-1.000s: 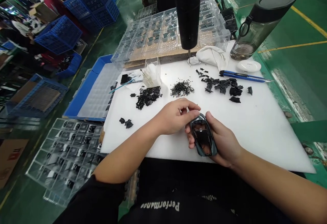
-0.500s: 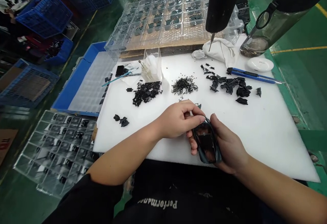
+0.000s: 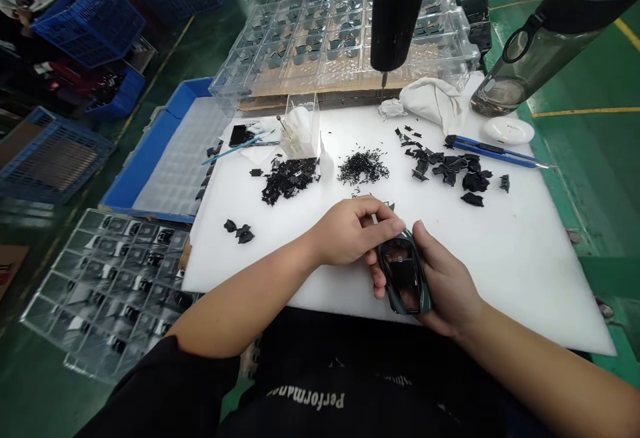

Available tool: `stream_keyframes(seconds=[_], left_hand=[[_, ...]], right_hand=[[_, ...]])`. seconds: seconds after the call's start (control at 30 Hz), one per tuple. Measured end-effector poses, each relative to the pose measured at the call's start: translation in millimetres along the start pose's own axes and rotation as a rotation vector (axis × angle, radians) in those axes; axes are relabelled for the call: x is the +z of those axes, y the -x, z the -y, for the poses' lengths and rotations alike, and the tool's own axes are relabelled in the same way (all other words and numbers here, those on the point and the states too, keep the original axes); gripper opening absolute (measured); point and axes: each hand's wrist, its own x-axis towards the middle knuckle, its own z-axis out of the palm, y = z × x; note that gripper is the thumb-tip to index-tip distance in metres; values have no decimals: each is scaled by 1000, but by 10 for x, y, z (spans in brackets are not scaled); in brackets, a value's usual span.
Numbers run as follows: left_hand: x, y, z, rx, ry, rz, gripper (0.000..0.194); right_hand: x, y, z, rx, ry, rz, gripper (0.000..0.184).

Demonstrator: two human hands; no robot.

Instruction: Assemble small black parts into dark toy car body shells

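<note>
Both hands are at the near edge of the white foam board (image 3: 505, 271). My right hand (image 3: 445, 285) grips a glossy dark car-shaped shell (image 3: 403, 277) from below, its thumb along the shell's right side. My left hand (image 3: 350, 231) reaches in from the left, with curled fingertips against the shell's far end. Some fingertips show past the shell's left side. Nearest my left hand lie a pile of black scrap pieces (image 3: 289, 180) and a heap of tiny black bits (image 3: 363, 168). Larger black pieces (image 3: 450, 173) lie farther right.
A black cylindrical tool (image 3: 397, 18) with a thin tip hangs over the board's far edge. Also nearby are a blue utility knife (image 3: 493, 153), a water bottle (image 3: 543, 45), a transparent parts tray (image 3: 320, 45) and a blue-rimmed tray (image 3: 170, 158).
The camera view has swung slightly, shifting the whole scene. The shell now stands a little more upright, with my left fingertips closer over its far end. The hanging black tool has shifted in view.
</note>
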Motion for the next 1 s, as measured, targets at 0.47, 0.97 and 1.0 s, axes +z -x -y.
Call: stream_keyframes(seconds=[0.47,0.97,1.0], left_hand=[[-25,-67,56,1,26,3,26],[-25,-87,86,50,92,8,33],[-26,-88,86,56,102,9,34]], right_hand=[[8,-50,-3,-26,-16,-12,71],[-18,-85,-21,-79,-39,20,66],[-14,-85,-16,-71,-35,16,67]])
